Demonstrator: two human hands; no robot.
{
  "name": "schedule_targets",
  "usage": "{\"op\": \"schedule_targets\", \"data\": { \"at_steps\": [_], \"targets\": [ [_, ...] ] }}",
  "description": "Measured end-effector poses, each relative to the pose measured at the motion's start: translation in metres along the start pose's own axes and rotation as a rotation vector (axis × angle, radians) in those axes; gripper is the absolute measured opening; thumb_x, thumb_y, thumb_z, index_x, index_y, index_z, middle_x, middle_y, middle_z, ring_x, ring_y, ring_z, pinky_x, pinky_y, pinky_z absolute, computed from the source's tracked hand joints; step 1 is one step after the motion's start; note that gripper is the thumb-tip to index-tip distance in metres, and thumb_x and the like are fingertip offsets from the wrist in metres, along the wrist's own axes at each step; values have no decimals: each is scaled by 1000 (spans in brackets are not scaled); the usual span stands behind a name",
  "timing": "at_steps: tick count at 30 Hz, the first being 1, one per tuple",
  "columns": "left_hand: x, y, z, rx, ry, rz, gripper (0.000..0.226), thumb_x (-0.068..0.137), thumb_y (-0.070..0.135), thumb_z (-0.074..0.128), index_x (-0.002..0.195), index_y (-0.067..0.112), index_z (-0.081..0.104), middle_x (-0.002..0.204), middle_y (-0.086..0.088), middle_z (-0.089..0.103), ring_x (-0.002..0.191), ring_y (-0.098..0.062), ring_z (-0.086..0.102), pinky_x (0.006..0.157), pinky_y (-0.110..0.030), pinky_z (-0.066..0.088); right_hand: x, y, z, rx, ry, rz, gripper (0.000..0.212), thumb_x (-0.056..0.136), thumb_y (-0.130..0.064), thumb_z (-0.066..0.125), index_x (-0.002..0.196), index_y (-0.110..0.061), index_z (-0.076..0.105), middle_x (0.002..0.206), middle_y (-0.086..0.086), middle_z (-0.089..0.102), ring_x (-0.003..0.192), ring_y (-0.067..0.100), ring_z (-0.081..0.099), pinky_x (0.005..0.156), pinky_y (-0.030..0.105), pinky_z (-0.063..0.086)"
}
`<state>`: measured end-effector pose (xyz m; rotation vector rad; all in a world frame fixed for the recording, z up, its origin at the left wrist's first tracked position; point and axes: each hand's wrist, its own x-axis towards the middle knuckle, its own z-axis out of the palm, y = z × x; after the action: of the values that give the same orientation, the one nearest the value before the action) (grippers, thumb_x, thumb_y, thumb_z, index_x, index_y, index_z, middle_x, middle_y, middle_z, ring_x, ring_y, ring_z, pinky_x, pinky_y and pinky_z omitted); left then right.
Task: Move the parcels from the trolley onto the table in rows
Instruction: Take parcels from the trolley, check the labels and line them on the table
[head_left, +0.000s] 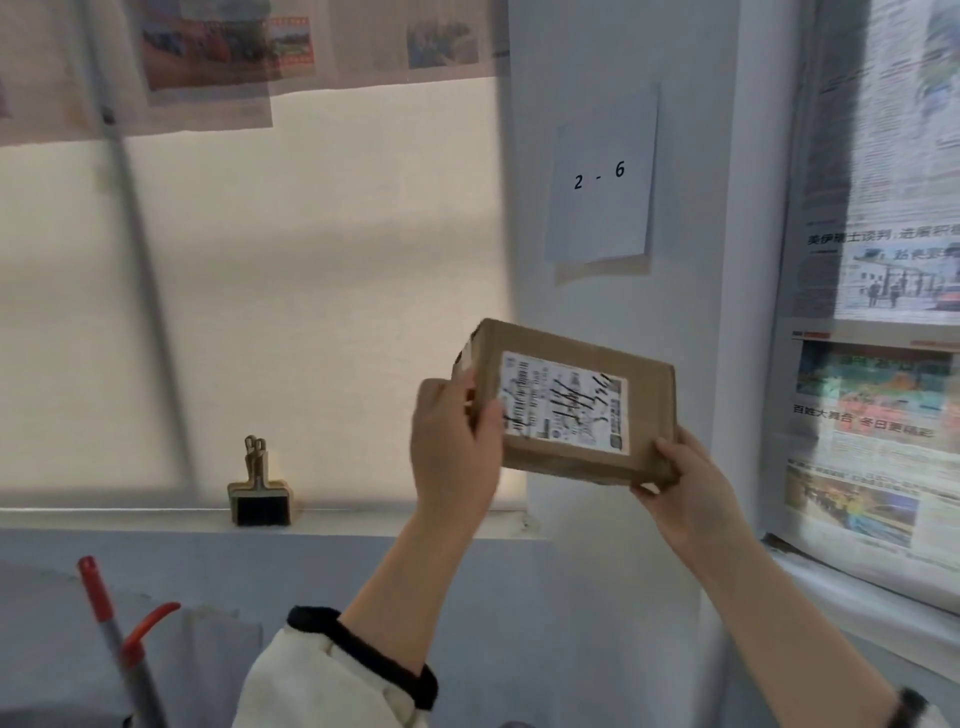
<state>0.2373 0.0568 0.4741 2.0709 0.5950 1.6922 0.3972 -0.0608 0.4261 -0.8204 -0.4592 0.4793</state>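
Note:
A small brown cardboard parcel (571, 374) with a white shipping label scribbled over in black is held up in front of the wall, tilted, label facing me. My left hand (454, 441) grips its left end with the thumb across the label's edge. My right hand (685, 488) holds its lower right corner from below. Neither the trolley nor the table is in view.
A frosted window with a white sill (156, 519) fills the left; a small brush (260, 493) stands on the sill. A paper sheet marked "2 - 6" (600, 176) hangs on the wall. Newspapers (878, 312) cover the right side. A red-tipped grey handle (119, 639) leans at lower left.

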Motion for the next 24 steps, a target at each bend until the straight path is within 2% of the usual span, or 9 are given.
{"op": "schedule_targets", "data": {
  "at_steps": [1,3,6,8,9,12,17,20,24],
  "targets": [
    [3,-11,-2,-74,11,-100,34,87,10,61,121,14,59,100,2,52,85,-10,57,70,-8,44,-5,-5,5,-89,-19,-79,38,92,-4,40,121,-22,57,105,-1,65,94,16,58,81,32,43],
    [6,-33,-4,-261,17,-318,31,87,7,59,115,19,59,105,1,58,88,-12,61,63,-6,45,-19,-14,17,-301,-79,-238,45,90,-2,45,127,-25,55,111,-7,66,100,9,60,88,26,43],
    [4,-57,-6,-577,-33,-623,28,89,3,58,114,12,60,104,-7,66,82,-18,69,64,-23,55,-44,-19,40,-684,-139,-427,55,87,-4,51,135,-29,45,133,-8,53,121,-5,46,101,17,37],
    [-1,-69,-6,-732,-66,-748,29,91,-1,54,117,9,59,100,-9,68,74,-14,70,61,-26,56,-58,-16,52,-995,-102,-526,63,88,-13,55,144,-28,32,149,-9,32,137,0,25,111,21,22],
    [-4,-74,-5,-780,-83,-796,29,91,-3,52,118,7,59,100,-10,68,77,-15,69,61,-27,55,-65,-13,56,-1118,-99,-572,65,88,-17,56,145,-28,28,152,-11,25,139,3,18,110,20,17],
    [-15,-87,-1,-874,-147,-875,33,92,-6,47,121,3,58,103,-11,67,92,-23,64,73,-32,52,-82,-5,66,-1319,-157,-716,65,88,-22,56,145,-30,27,154,-11,19,142,13,15,105,19,13],
    [-22,-90,0,-874,-152,-887,33,93,-5,46,122,5,57,107,-10,67,99,-25,62,78,-34,51,-85,-1,64,-1345,-181,-696,65,89,-21,56,145,-31,25,155,-11,16,144,16,10,105,20,12],
    [-18,-88,-5,-787,-134,-827,31,93,-4,47,121,5,57,111,-12,67,98,-24,65,78,-33,54,-78,-6,54,-1213,-155,-620,65,86,-16,61,143,-27,33,151,-12,26,139,12,26,110,24,24],
    [-14,-80,-9,-526,-36,-626,25,89,2,57,113,11,55,109,-4,62,95,-19,64,77,-31,55,-64,-12,34,-1034,-76,-507,64,81,-5,64,138,-24,43,138,-18,42,126,4,44,98,14,32]
  ]
}}
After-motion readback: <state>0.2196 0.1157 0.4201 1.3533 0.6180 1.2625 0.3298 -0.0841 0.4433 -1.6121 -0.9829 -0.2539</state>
